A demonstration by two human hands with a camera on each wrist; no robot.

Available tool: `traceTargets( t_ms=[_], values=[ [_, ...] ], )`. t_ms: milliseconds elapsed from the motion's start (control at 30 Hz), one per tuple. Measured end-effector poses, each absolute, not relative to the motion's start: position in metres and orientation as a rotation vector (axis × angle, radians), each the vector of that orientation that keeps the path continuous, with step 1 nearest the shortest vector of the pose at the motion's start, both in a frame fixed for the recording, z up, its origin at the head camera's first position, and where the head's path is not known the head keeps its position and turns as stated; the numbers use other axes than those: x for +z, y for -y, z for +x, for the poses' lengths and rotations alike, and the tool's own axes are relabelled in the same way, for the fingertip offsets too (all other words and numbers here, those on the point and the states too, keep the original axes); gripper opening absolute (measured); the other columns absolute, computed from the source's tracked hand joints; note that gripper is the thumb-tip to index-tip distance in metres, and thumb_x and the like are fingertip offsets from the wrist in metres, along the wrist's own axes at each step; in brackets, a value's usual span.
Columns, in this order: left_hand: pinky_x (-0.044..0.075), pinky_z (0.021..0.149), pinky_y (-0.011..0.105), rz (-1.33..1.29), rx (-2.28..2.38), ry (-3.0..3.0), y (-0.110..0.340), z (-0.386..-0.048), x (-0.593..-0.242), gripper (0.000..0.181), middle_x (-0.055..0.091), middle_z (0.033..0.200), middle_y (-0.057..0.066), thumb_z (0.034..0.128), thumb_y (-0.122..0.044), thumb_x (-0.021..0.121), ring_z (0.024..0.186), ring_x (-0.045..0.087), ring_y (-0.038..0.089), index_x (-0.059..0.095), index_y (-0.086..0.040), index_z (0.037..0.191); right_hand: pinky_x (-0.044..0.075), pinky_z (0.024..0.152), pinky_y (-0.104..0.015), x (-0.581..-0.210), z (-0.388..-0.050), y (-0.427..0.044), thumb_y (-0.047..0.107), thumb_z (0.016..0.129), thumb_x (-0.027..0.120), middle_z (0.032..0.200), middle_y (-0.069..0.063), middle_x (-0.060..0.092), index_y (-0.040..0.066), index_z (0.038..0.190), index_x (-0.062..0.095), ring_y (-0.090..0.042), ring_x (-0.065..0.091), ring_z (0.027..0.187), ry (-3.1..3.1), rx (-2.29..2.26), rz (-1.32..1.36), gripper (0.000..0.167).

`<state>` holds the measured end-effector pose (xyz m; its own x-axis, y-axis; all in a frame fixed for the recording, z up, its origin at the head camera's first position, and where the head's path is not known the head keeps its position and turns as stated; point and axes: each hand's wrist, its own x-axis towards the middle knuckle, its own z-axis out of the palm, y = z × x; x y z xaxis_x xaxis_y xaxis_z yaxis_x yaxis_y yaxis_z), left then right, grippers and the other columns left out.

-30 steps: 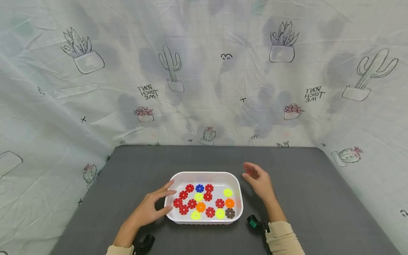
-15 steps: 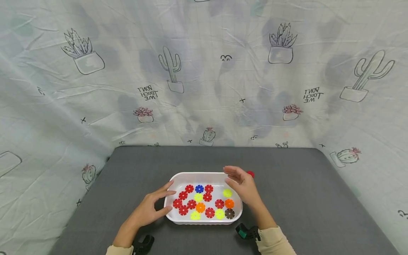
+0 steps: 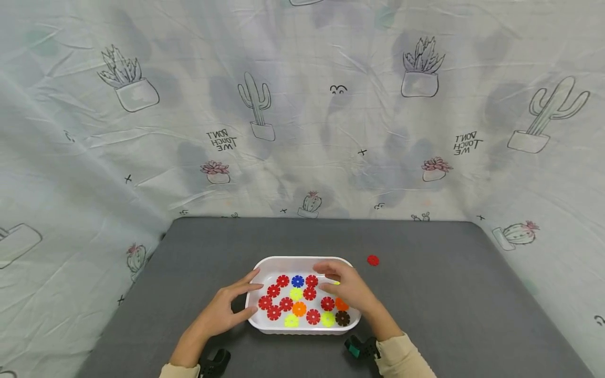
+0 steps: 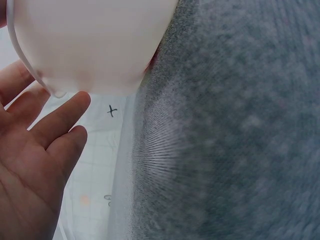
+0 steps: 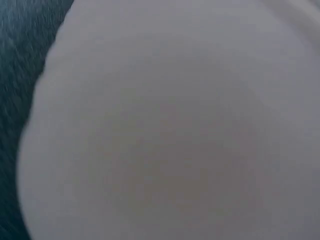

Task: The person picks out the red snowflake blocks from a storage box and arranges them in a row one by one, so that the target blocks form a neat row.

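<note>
A white plastic tray [image 3: 283, 331] stands on the grey table with several flower-shaped plastic discs inside: red, yellow-green, orange, blue [image 3: 298, 281] and dark brown [image 3: 342, 318]. My left hand [image 3: 222, 313] rests at its left end, two fingers and the thumb reaching over the rim. In the left wrist view, fingers of the left hand [image 4: 35, 160] lie against the outside of the tray wall [image 4: 95, 45]. Above the tray's right side is my right hand [image 3: 350, 286], fingers loosely bent with nothing visible between them; it partly hides a yellow-green disc and an orange disc [image 3: 341, 304].
One red disc [image 3: 373, 260] lies on the grey table [image 3: 449, 294] beyond the tray's back right corner. A pale cloth [image 3: 302, 131] printed with cacti hangs behind and at both sides. The right wrist view is mostly filled by the blurred tray wall [image 5: 160, 125].
My right hand has moved left from beside the tray to over its right part. The red disc it had at its fingers now lies on the table. My left hand stays put.
</note>
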<state>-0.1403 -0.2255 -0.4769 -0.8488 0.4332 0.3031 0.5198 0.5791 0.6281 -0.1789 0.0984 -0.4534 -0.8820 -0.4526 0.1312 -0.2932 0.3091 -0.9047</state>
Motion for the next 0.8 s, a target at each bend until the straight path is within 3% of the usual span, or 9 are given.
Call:
traceTargets(
  t_ms=[167, 400, 800],
  values=[
    [0.045, 0.097, 0.054, -0.817, -1.123, 2.682, 0.226, -0.141, -0.477, 0.042, 0.044, 0.147, 0.005, 0.0808, -0.023, 0.071, 0.130, 0.048, 0.029, 0.065, -0.015, 0.121, 0.046, 0.097, -0.049, -0.448, -0.185, -0.100, 0.002, 0.085, 0.066, 0.118, -0.016, 0.064, 0.000, 0.117, 0.061, -0.032, 0.060, 0.110, -2.412, -1.362, -0.817, 0.033],
    [0.044, 0.096, 0.055, -0.809, -1.119, 2.690, 0.226, -0.140, -0.477, 0.042, 0.044, 0.147, 0.004, 0.0809, -0.024, 0.071, 0.130, 0.048, 0.029, 0.065, -0.016, 0.121, 0.048, 0.095, -0.048, -0.442, -0.187, -0.099, -0.001, 0.082, 0.066, 0.113, -0.010, 0.067, 0.004, 0.110, 0.064, -0.028, 0.062, 0.108, -2.399, -1.115, -0.797, 0.029],
    [0.044, 0.097, 0.056, -0.793, -1.154, 2.704, 0.226, -0.141, -0.477, 0.043, 0.043, 0.148, 0.002, 0.0808, -0.025, 0.072, 0.130, 0.048, 0.029, 0.065, -0.015, 0.122, 0.053, 0.081, -0.036, -0.445, -0.186, -0.093, -0.010, 0.076, 0.067, 0.096, -0.002, 0.066, 0.008, 0.096, 0.066, -0.020, 0.060, 0.089, -2.461, -0.879, -0.751, 0.027]
  ],
)
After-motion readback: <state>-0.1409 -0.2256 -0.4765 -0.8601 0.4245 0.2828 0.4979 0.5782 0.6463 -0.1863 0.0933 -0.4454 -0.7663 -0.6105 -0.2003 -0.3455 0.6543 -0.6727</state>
